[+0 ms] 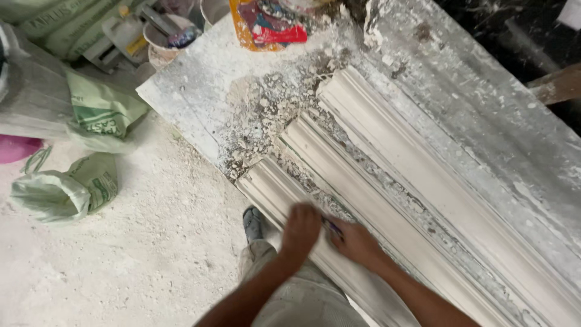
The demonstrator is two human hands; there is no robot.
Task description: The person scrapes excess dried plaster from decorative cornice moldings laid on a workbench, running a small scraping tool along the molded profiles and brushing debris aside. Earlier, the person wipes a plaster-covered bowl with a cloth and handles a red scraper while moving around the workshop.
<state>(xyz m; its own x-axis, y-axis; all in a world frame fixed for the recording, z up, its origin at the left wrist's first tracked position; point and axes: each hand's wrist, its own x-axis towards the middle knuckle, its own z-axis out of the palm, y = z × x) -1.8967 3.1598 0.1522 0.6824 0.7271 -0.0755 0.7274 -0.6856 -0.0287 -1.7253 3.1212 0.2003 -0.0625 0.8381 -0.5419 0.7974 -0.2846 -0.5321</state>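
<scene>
Bare dusty bench (496, 115) right of mouldings (387, 157), plaster rubble (266, 115) (loose) ahead, buckets (166, 36) beyond

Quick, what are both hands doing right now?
Left hand: curled, pressing on the nearest white moulding strip.
Right hand: shut on a small dark tool.

Three long white plaster cornice mouldings are lying side by side, running diagonally across a dust-caked bench (200, 103). The nearest moulding (272, 191), ridged and off-white, is sitting at the bench's edge with rubble at its end, while a small dark tool (331, 227) is resting against its profile.
</scene>
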